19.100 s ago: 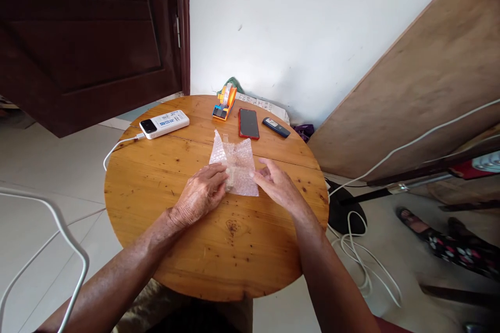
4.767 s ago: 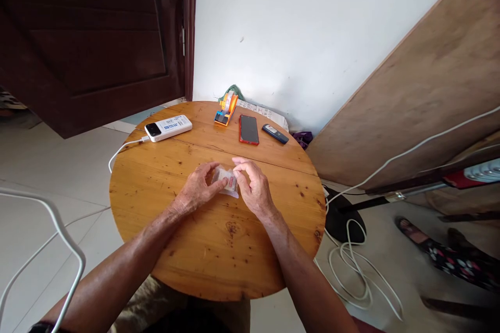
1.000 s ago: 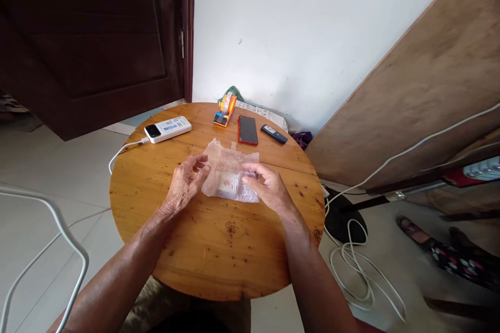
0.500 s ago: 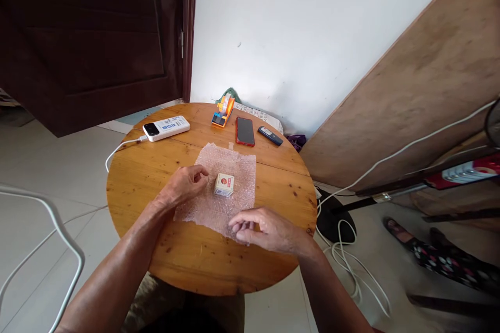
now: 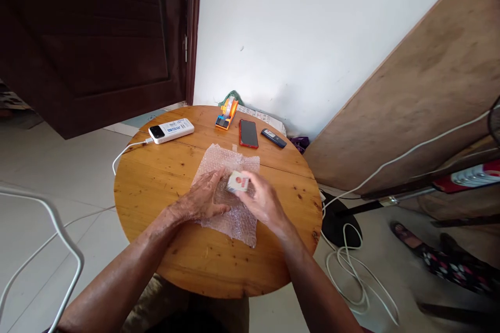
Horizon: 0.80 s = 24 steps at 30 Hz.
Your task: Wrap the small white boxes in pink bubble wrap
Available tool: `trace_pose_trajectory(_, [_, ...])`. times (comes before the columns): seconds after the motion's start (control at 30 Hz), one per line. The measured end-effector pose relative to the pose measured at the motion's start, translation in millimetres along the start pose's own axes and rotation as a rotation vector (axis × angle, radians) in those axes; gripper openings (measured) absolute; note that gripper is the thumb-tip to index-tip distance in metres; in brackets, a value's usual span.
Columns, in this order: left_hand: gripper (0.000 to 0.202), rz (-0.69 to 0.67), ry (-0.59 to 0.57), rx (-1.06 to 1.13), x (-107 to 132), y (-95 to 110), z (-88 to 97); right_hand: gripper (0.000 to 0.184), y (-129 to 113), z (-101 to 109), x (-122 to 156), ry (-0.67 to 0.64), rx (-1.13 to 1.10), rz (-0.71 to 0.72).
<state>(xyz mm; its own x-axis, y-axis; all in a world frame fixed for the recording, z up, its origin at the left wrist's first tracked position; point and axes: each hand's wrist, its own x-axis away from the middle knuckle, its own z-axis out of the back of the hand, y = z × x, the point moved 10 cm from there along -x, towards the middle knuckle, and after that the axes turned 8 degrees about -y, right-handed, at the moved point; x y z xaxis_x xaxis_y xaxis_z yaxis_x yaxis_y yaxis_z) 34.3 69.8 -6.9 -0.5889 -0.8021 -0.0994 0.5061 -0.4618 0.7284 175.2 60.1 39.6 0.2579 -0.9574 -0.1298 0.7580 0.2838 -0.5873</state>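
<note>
right of my right hand [image 5: 264, 200], bare table [image 5: 294, 195] leaves passage; my left hand [image 5: 203, 197] blocks leftward, the phone [image 5: 249, 133] lies ahead.

A round wooden table [image 5: 152, 177] carries a bubble-wrap sheet [image 5: 235, 221]. Beyond the sheet are an orange tape dispenser [image 5: 226, 114] and a red-edged phone [image 5: 249, 133]; beyond its right corner, a dark handheld device [image 5: 274, 138]; beyond its left, a white power bank [image 5: 172, 130].

Small box [image 5: 238, 181]: off-white, round red emblem on upper face, motion-blurred | pose: held in the right hand [image 5: 263, 202] over the wrap, contact unclear | Bubble wrap [image 5: 239, 222]: translucent, pinkish, spread open, edges uneven, partly beneath the left hand [image 5: 205, 199]
</note>
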Motion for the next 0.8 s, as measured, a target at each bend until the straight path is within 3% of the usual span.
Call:
trace_pose_trajectory(0.1, [0.101,-0.026,-0.018,-0.052,0.0,1.3,-4.0,0.044,41.3,45.6,18.4,0.205,-0.039,-0.138])
trace_pose_trajectory(0.17, [0.101,-0.038,-0.026,-0.071,0.2,1.9,-5.7,0.049,78.1,67.5,31.4,0.261,0.008,-0.276])
trace_pose_trajectory(0.27, [0.099,-0.047,-0.024,-0.081,0.2,2.7,-6.6,0.051,123.2,75.1,43.6,0.206,0.073,-0.415])
trace_pose_trajectory(0.33, [0.097,-0.052,-0.022,-0.089,-0.2,3.4,-6.7,0.057,128.4,78.6,47.7,0.237,0.141,-0.399])
trace_pose_trajectory(0.43, [0.095,-0.059,-0.035,-0.118,-1.0,5.0,-7.3,0.058,95.6,88.8,52.2,0.407,0.237,-0.264])
trace_pose_trajectory(0.5, [0.095,-0.066,-0.041,-0.142,-1.2,6.7,-7.4,0.046,60.3,84.0,48.0,0.412,0.227,-0.126])
trace_pose_trajectory(0.57, [0.093,-0.069,-0.039,-0.154,-1.1,8.0,-6.9,0.033,26.2,68.6,37.8,0.321,0.195,0.004])
trace_pose_trajectory(0.63, [0.091,-0.063,-0.039,-0.153,-0.8,7.9,-6.9,0.032,1.6,45.1,24.1,0.187,0.169,0.091])
trace_pose_trajectory(0.7, [0.091,-0.056,-0.043,-0.154,-0.6,6.9,-7.7,0.038,-10.9,18.3,8.8,0.057,0.175,0.135])
trace_pose_trajectory(0.8, [0.093,-0.077,-0.034,-0.18,0.0,7.6,-7.8,0.044,-9.5,-15.8,-13.2,-0.075,0.229,0.147])
